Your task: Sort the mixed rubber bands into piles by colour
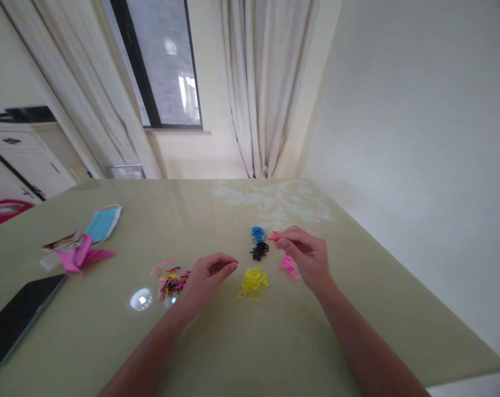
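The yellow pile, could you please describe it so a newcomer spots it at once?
On the table, look between the left hand and right hand. The yellow pile lies there, nearer you than the black pile, and it alone is all yellow.

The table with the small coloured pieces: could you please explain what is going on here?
At a glossy greenish table, a person's right hand pinches a short, thin red strip near a partly hidden pile of red pieces. The left hand is near a loose pile of thin yellow pieces; I cannot tell whether it holds anything. Small blue, black and pink piles lie nearby, and a mixed-colour heap lies to the left of the left hand.
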`<control>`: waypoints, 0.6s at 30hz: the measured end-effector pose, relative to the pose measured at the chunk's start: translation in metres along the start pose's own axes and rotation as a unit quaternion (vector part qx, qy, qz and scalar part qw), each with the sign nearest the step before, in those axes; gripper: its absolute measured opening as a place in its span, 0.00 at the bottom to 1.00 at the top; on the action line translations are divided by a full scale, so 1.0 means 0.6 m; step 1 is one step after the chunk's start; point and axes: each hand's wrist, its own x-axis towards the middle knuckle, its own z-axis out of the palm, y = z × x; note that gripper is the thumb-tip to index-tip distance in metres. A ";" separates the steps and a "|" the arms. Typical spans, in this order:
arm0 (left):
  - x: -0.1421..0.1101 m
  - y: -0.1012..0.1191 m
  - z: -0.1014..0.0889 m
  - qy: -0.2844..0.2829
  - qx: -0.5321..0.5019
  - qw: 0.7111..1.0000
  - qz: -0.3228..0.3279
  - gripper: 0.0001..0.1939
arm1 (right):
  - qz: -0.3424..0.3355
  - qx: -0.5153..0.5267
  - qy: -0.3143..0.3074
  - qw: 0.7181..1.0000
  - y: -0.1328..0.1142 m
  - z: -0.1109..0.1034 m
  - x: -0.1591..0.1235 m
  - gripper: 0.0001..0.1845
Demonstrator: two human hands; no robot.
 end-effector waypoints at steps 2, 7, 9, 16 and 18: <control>0.000 -0.002 -0.001 0.002 0.011 1.000 0.002 0.18 | -0.001 0.015 0.017 1.000 -0.004 -0.007 0.003 0.08; 0.001 -0.008 -0.005 0.008 0.021 1.000 -0.001 0.20 | 0.005 0.007 0.040 0.999 -0.006 -0.015 0.010 0.10; 0.002 -0.011 -0.007 0.012 0.021 1.000 0.000 0.20 | 0.024 -0.009 0.038 0.999 0.005 -0.023 0.016 0.09; 0.004 -0.016 -0.012 0.014 0.033 0.999 0.010 0.21 | 0.123 -0.295 -0.042 0.947 0.096 -0.066 0.028 0.11; 0.004 -0.015 -0.012 0.015 0.034 0.999 0.011 0.21 | 0.135 -0.351 -0.059 0.925 0.119 -0.069 0.025 0.11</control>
